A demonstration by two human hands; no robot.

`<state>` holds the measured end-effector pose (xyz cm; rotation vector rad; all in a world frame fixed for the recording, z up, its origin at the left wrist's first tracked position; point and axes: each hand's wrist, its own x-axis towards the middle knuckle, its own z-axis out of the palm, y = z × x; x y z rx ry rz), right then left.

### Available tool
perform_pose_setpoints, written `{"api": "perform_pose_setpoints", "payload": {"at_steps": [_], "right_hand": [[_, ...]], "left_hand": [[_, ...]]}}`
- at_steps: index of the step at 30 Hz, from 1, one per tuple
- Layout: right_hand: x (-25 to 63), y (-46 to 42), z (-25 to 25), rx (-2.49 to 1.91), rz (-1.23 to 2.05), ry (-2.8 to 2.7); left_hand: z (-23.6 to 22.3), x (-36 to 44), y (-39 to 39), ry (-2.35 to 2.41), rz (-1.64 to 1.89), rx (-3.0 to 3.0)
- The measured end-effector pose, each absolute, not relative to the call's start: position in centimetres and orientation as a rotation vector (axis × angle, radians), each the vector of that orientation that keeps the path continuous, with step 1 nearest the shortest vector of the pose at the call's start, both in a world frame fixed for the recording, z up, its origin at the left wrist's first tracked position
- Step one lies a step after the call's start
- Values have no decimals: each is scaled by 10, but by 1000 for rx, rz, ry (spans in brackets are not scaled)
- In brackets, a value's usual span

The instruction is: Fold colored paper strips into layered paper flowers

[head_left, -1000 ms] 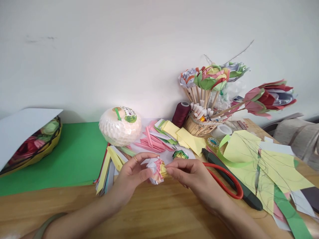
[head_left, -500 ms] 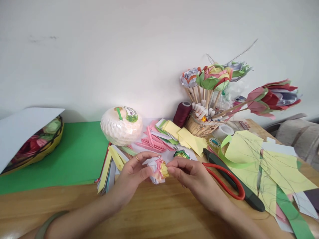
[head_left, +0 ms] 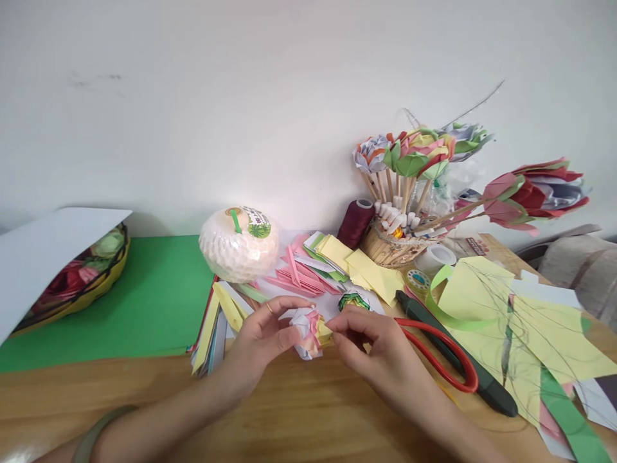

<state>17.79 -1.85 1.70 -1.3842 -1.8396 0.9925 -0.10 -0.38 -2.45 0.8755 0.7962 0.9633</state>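
A small folded paper flower in white, pink and yellow sits between both hands just above the wooden table. My left hand, with a ring on one finger, wraps its fingers round the flower's left side. My right hand pinches a yellow petal on its right side. Behind the flower lies a second small folded piece in green and yellow.
Red-handled scissors lie right of my right hand. Loose yellow, green and white paper covers the right. A netted round fruit, a thread spool, a basket of paper flowers, stacked paper strips, green sheet and yellow bowl stand behind.
The view has shifted slightly, so things sit a little further right. Both hands stay on the paper flower, with my right fingers working at its yellow petal.
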Motion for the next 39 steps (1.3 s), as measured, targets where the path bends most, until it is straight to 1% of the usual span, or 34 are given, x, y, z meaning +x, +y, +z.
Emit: {"api": "perform_pose_setpoints", "payload": {"at_steps": [7, 13, 16, 21, 24, 26, 28, 33, 35, 39], "right_hand": [[176, -21, 17, -1356, 823, -1914], [177, -21, 17, -1329, 743, -1934], [176, -22, 11, -1327, 613, -1948], [173, -26, -4, -1350, 297, -1993], [173, -28, -8, -1332, 217, -1993], [173, -29, -6, -1327, 265, -1956], [173, -28, -2, -1345, 391, -1892], [177, -20, 15, -1471, 883, -1749], [180, -16, 19, -1446, 1121, -1686], [183, -13, 21, -1366, 1360, -1582]], "left_hand": [[-24, 0, -3, 791, 957, 884], [-24, 0, -4, 754, 946, 878], [-24, 0, -4, 730, 938, 883], [-25, 0, -3, 749, 961, 922], [-26, 0, -2, 758, 965, 933], [-27, 0, -2, 758, 968, 942], [-27, 0, -2, 762, 975, 952], [-25, 0, -2, 785, 1008, 965], [-25, 0, -2, 781, 1010, 954], [-26, 0, -2, 776, 1006, 953]]}}
